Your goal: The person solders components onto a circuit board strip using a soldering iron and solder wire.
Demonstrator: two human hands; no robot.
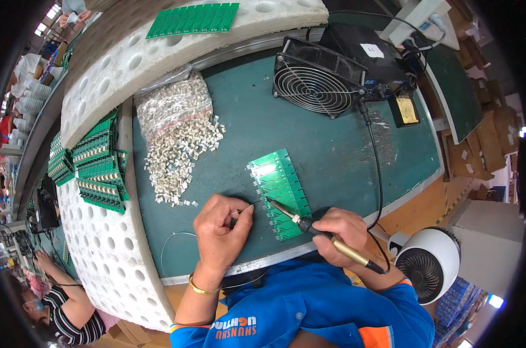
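A green circuit board panel [283,185] with notched edges lies on the table in front of me, small metal parts lined along its left edge. My right hand [344,232] grips a soldering iron [349,252] by its handle, and the tip meets the panel near its left middle. Beside that edge, my left hand [221,229] is closed in a pinch, fingertips close to the small parts. A thin solder wire [181,233] loops out from behind this hand. Farther off on the left lies a heap of small white-and-metal connectors [181,148], spilling from a clear plastic bag [176,98].
White perforated foam [115,246] borders the left and far sides, carrying stacked green boards [97,168] and another panel [193,20]. A black fan [315,87], soldering station [361,55] and yellow sponge [407,109] stand far right. The iron's cord [379,174] crosses the right side. A co-worker [71,304] sits left.
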